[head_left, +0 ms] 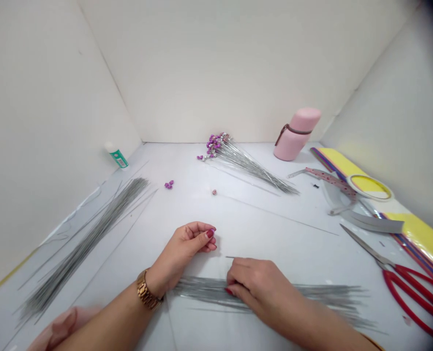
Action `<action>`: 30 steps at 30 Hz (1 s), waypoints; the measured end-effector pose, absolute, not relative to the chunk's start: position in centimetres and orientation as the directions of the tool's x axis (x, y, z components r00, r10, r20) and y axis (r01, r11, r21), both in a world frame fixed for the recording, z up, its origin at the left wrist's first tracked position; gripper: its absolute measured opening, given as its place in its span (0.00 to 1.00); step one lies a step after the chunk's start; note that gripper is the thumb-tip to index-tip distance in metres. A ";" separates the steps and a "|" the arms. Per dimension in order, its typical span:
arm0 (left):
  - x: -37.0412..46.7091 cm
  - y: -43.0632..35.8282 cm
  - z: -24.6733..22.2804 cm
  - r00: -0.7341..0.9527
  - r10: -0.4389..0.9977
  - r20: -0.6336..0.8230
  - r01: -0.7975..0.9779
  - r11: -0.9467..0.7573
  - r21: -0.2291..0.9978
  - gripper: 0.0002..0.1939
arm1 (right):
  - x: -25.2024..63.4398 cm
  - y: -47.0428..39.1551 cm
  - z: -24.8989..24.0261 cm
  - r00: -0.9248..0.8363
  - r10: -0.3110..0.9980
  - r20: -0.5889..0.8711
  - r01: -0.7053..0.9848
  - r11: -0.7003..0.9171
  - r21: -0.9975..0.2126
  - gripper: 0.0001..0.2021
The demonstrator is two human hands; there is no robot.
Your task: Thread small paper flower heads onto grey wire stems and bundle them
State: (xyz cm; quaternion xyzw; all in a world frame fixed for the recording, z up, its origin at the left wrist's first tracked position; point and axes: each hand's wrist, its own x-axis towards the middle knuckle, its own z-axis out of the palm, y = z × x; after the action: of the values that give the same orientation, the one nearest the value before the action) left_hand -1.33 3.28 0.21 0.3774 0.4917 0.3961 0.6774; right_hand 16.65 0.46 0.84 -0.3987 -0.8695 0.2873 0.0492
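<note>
My left hand, with a watch on the wrist, is closed in a pinch of thumb and forefinger. Whatever lies between those fingertips is too small to make out. To its right, my right hand is closed around a thin grey wire, whose tip points left toward the left hand without touching it. Under both hands a loose bundle of grey wires lies across the table. Beyond them sit a small cluster of purple beads and a single wire topped by a pinkish bead.
Wires with purple and silver heads lie at the back. Another wire bundle is on the left, near a glue stick. A pink bottle, tape roll, yellow sheets and red-handled scissors occupy the right.
</note>
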 end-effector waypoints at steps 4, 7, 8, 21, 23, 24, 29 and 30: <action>-1.3 3.2 0.1 0.205 0.907 -0.368 -0.172 0.404 0.899 0.10 | 16.5 0.3 1.0 -0.684 0.708 -0.177 0.698 0.564 -0.442 0.03; -1.3 3.2 0.0 0.213 0.905 -0.368 -0.184 0.407 0.895 0.10 | 16.5 0.2 0.9 -0.702 0.699 -0.140 0.679 0.597 -0.427 0.06; -1.4 3.3 -0.1 0.215 0.905 -0.366 -0.192 0.406 0.893 0.10 | 16.6 0.1 0.8 -0.704 0.703 -0.104 0.672 0.611 -0.418 0.06; -0.5 2.3 0.2 0.299 0.861 -0.412 -0.436 0.507 0.744 0.06 | 18.3 0.9 1.0 -0.628 0.751 0.204 0.688 0.659 -0.303 0.10; 0.0 1.9 0.2 0.344 0.837 -0.426 -0.449 0.545 0.708 0.06 | 18.0 0.7 0.5 -0.650 0.725 0.227 0.659 0.687 -0.306 0.10; 0.2 1.7 0.2 0.358 0.828 -0.431 -0.457 0.558 0.693 0.06 | 18.0 0.6 0.3 -0.658 0.711 0.248 0.645 0.703 -0.300 0.10; 0.2 1.6 0.1 0.337 0.842 -0.422 -0.517 0.540 0.665 0.06 | 19.1 0.9 1.0 -0.622 0.690 0.371 0.667 0.715 -0.212 0.19; 0.1 1.7 0.1 0.340 0.842 -0.418 -0.520 0.539 0.663 0.06 | 19.4 1.0 1.2 -0.607 0.697 0.381 0.686 0.702 -0.192 0.20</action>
State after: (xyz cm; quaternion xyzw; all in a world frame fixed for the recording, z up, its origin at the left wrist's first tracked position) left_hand 0.12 1.68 0.07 0.2121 0.3802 0.4309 0.7904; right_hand 19.36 1.02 1.18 -0.3859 -0.8962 0.0133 0.2183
